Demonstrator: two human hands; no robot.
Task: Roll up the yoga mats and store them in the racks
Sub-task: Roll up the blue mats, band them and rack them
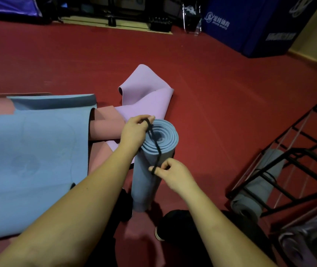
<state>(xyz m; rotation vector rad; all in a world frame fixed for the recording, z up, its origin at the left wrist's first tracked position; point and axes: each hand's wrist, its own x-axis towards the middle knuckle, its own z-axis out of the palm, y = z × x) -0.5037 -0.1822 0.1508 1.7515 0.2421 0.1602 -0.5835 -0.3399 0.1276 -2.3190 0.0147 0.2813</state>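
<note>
The left hand (pixel 133 134) pinches one end of a black strap (pixel 154 145) at the top of a rolled blue mat (pixel 150 170). The right hand (pixel 173 174) pinches the other end of the strap lower down, against the side of the roll. The strap runs tight across the round end of the roll, between the two hands. The rolled blue mat stands nearly upright in the middle of the frame, with its bottom end on the red floor (pixel 211 93).

To the left lies a flat blue mat (pixel 28 160), spread open. A pink mat (pixel 105 130) peeks out from under it, partly rolled. Behind the hands a purple mat (pixel 146 93) lies crumpled and folded.

At the right edge stands a black rack (pixel 298 160). A rolled grey mat (pixel 259 189) rests in it. Lower right, another rolled mat (pixel 307 241), purplish, sits in the rack too.

At the top right is a big blue pad (pixel 250 26) with white writing.
</note>
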